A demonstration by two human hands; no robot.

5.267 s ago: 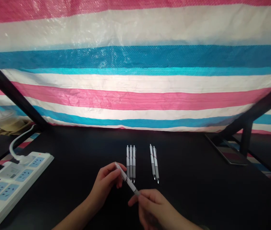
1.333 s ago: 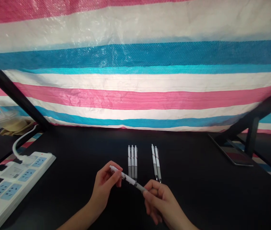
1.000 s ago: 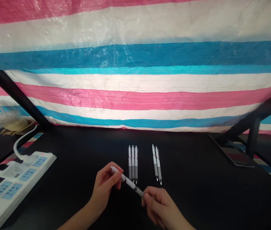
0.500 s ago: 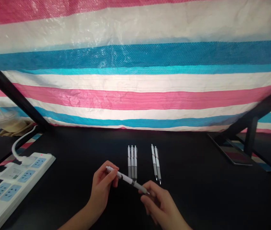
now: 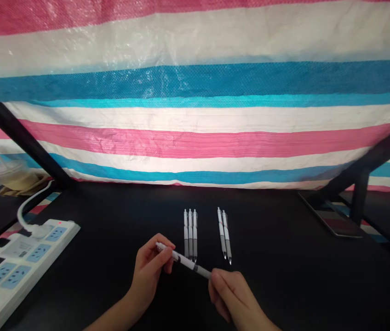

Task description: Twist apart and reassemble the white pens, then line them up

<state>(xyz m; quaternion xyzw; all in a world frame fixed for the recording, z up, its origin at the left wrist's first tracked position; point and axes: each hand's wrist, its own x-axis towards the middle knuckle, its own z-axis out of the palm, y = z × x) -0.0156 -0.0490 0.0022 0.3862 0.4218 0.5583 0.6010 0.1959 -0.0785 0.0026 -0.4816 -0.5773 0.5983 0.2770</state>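
Observation:
A white pen (image 5: 186,261) with a grey grip is held slanting between my two hands, above the black table. My left hand (image 5: 151,264) pinches its upper, clicker end. Thumb and fingers of my right hand (image 5: 231,292) close round the grip end, hiding the tip. Just beyond the held pen, three similar pens (image 5: 190,232) lie side by side, clickers pointing away from me. To their right lie two more pens (image 5: 225,232), slightly slanted, tips toward me.
A white power strip (image 5: 29,262) with a plugged-in cord lies at the left. A dark flat device (image 5: 336,220), perhaps a tablet, rests at the right edge. Behind the table (image 5: 112,220) hangs a striped plastic sheet (image 5: 195,142) between black frame bars. A lidded cup (image 5: 12,172) stands far left.
My right hand's fingers have closed on the pen's grip end, covering the tip. The pen and my left hand have shifted slightly right and toward me.

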